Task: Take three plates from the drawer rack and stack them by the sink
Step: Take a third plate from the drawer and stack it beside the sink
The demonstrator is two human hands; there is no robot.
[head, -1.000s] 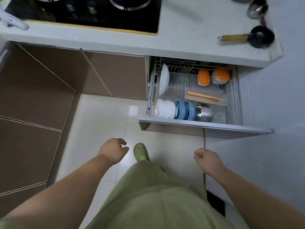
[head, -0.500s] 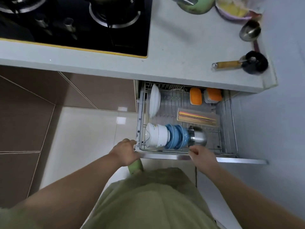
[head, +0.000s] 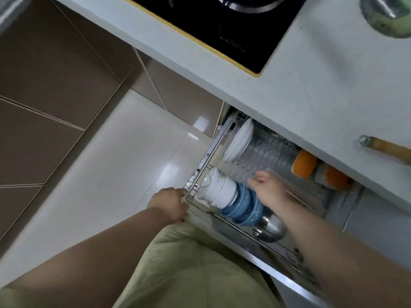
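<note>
White plates (head: 239, 140) stand on edge at the back left of the pulled-out wire drawer rack (head: 205, 161). My left hand (head: 170, 204) rests against the rack's front left corner, fingers curled; whether it grips the frame is unclear. Inside the rack, my right hand (head: 268, 188) hovers with fingers spread above the blue bowls (head: 243, 207), holding nothing, a short way in front of the plates. White bowls (head: 216, 190) lie stacked on their side at the front left.
A steel cup (head: 270, 227) lies right of the blue bowls. Orange-lidded containers (head: 304, 164) sit at the rack's back right. The counter (head: 311, 90) overhangs the drawer and carries a black hob (head: 222, 25), a wooden-handled utensil (head: 388, 148) and a green pot (head: 387, 16).
The view has tilted and moved closer. My right hand has gone from the drawer's front edge into the rack, over the bowls. My left hand stays at the front left corner.
</note>
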